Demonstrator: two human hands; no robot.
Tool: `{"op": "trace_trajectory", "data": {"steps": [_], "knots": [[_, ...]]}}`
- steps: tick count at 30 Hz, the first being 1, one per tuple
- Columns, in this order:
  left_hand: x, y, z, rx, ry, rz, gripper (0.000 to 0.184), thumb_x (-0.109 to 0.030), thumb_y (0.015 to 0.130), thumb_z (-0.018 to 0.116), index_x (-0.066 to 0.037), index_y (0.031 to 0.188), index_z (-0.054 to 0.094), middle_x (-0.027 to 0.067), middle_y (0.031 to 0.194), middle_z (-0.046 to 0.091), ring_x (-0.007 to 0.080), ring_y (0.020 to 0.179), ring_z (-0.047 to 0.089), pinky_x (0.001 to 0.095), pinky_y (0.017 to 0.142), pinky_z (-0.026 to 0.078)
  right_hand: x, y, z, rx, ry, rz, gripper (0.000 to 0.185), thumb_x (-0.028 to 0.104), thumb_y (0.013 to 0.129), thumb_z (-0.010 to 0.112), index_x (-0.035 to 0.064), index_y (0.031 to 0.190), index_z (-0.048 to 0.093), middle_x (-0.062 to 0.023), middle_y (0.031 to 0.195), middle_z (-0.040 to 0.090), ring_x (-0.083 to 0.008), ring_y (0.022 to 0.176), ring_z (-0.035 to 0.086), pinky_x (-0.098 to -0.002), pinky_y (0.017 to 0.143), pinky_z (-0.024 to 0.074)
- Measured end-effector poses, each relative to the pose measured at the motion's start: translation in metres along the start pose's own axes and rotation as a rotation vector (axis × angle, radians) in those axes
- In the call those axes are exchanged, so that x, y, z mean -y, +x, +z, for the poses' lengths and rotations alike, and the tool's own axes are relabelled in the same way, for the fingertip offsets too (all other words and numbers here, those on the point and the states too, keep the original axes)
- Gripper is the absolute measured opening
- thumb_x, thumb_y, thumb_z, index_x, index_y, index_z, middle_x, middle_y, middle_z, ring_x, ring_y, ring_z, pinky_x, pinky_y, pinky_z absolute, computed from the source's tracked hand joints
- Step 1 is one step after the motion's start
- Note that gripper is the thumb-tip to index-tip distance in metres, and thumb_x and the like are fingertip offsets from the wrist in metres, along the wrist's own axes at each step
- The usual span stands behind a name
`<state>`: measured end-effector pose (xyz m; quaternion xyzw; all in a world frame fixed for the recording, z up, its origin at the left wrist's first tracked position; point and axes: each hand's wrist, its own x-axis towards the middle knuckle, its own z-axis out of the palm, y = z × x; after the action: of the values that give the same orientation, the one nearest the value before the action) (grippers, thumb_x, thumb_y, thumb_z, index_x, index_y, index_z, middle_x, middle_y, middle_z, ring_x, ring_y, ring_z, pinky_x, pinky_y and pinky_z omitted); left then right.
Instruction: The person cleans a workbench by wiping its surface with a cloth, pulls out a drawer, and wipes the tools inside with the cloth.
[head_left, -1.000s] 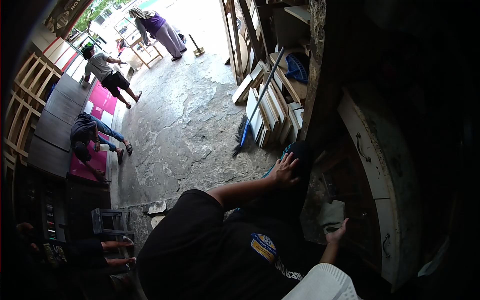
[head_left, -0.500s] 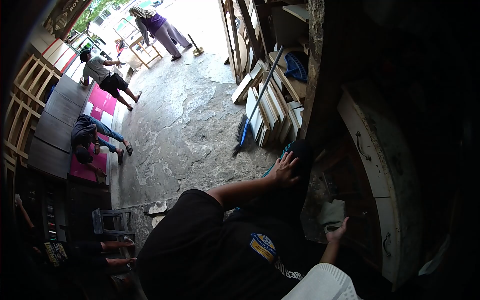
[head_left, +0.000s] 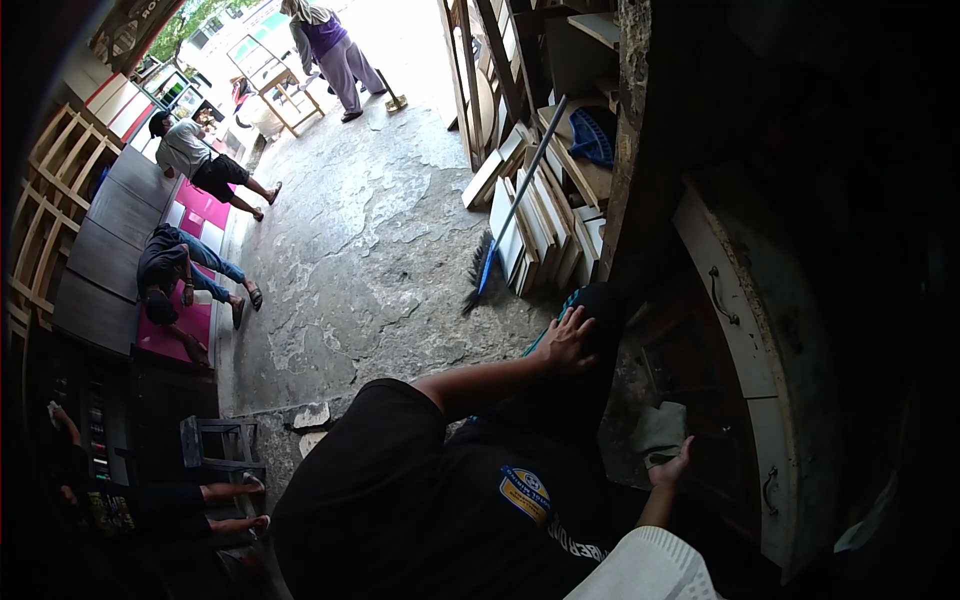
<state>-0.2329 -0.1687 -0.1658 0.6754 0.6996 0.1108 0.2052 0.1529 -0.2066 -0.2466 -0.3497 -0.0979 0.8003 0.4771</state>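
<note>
My left hand [head_left: 567,342] lies spread on my dark-clad knee [head_left: 597,310], which shows a teal stripe; it holds nothing. My right hand [head_left: 672,467] is below and to the right of it, partly in shadow, with a grey-green cloth [head_left: 660,430] in its grip. Some of the fingers are hidden by the cloth. Behind the cloth is a dark reddish-brown wooden panel [head_left: 700,400], too dim to make out fully. Close by on the right stands a white drawer front [head_left: 722,275] with curved metal handles.
A blue broom [head_left: 487,265] leans against stacked boards [head_left: 545,225]. Cracked concrete floor [head_left: 340,260] runs toward the bright opening. At left, a person [head_left: 165,270] bends over a pink-sided cabinet [head_left: 180,335]; others stand farther off. A small stool [head_left: 220,440] stands lower left.
My hands stay almost where they were. The far person in purple has moved slightly right and stands more upright. The person in the light shirt has drawn an arm in toward the body.
</note>
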Motion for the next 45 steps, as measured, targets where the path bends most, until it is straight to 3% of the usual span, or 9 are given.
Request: {"op": "trace_trajectory", "data": {"steps": [15,22,26,28,30,32,35,41,45], "knots": [[-0.002,-0.001,-0.003,0.028,0.014,0.008,0.085,-0.051,0.085,0.061,-0.007,0.151,0.031,0.0285,0.157,0.018,0.0445,0.147,0.017,0.0568,0.114,0.025,0.002,-0.003,0.002,-0.003,0.009,-0.04,0.068,0.056,0.1,0.039,0.0028,0.142,0.044,-0.0141,0.143,0.049,-0.0329,0.131,0.048,-0.0481,0.109,0.0369],[-0.007,0.005,-0.002,0.061,0.079,-0.009,0.087,-0.053,0.084,0.062,-0.012,0.152,0.029,0.0292,0.158,0.014,0.0475,0.146,0.016,0.0624,0.111,0.026,0.046,-0.069,0.102,0.155,-0.028,-0.173,0.077,0.061,0.098,0.039,0.0059,0.151,0.03,-0.0138,0.152,0.037,-0.0328,0.14,0.037,-0.0483,0.114,0.0304],[-0.011,0.003,-0.009,0.102,0.056,-0.015,0.087,-0.053,0.085,0.06,-0.014,0.154,0.025,0.0279,0.159,0.009,0.0463,0.147,0.012,0.0635,0.113,0.022,0.086,-0.114,0.114,0.249,0.11,-0.44,0.077,0.058,0.099,0.039,0.0033,0.151,0.027,-0.0151,0.155,0.033,-0.0346,0.142,0.032,-0.0507,0.116,0.0277],[-0.01,0.004,-0.009,0.104,0.05,-0.011,0.087,-0.053,0.085,0.061,-0.015,0.155,0.025,0.0279,0.159,0.009,0.0464,0.147,0.012,0.0635,0.113,0.022,0.109,-0.149,0.181,-0.307,0.237,-0.69,0.075,0.056,0.1,0.038,0.0025,0.151,0.027,-0.0163,0.155,0.032,-0.036,0.142,0.032,-0.0519,0.116,0.0281],[-0.008,0.002,-0.009,0.096,0.038,-0.01,0.087,-0.053,0.085,0.061,-0.015,0.154,0.025,0.028,0.159,0.01,0.0465,0.147,0.012,0.0636,0.113,0.023,0.135,-0.171,0.204,-0.547,0.231,-0.869,0.074,0.055,0.1,0.037,0.0033,0.152,0.027,-0.0173,0.155,0.031,-0.0374,0.142,0.032,-0.053,0.115,0.0284],[-0.008,0.001,-0.009,0.09,0.025,-0.005,0.086,-0.052,0.085,0.062,-0.015,0.154,0.026,0.0281,0.159,0.01,0.0466,0.147,0.013,0.0636,0.113,0.023,0.155,-0.186,0.218,-0.623,0.155,-1.1,0.074,0.055,0.101,0.032,0.0016,0.152,0.026,-0.0211,0.154,0.033,-0.0382,0.14,0.035,-0.0511,0.115,0.0292],[-0.007,0.002,-0.008,0.058,0.022,-0.005,0.085,-0.051,0.085,0.063,-0.015,0.153,0.028,0.0286,0.159,0.012,0.0469,0.146,0.014,0.0637,0.113,0.023,0.188,-0.213,0.203,-0.52,0.211,-1.312,0.072,0.052,0.099,0.044,0.0014,0.15,0.031,-0.0217,0.152,0.035,-0.0387,0.139,0.036,-0.0504,0.116,0.026],[-0.006,0.002,-0.006,0.048,0.013,0.005,0.084,-0.05,0.084,0.063,-0.015,0.152,0.029,0.0292,0.158,0.013,0.0477,0.146,0.015,0.0639,0.112,0.023,0.239,-0.204,0.181,-0.826,-0.473,-1.415,0.071,0.053,0.101,0.035,-0.0011,0.147,0.035,-0.0262,0.149,0.038,-0.0414,0.137,0.038,-0.0485,0.114,0.0284],[-0.008,0.002,-0.007,0.058,0.015,-0.005,0.084,-0.049,0.084,0.064,-0.015,0.152,0.029,0.0285,0.159,0.012,0.0472,0.146,0.015,0.0637,0.113,0.023,0.237,-0.145,0.154,-1.124,-1.474,-0.776,0.072,0.054,0.103,0.029,-0.0027,0.145,0.038,-0.0292,0.147,0.039,-0.0433,0.135,0.039,-0.0473,0.113,0.03]]}}
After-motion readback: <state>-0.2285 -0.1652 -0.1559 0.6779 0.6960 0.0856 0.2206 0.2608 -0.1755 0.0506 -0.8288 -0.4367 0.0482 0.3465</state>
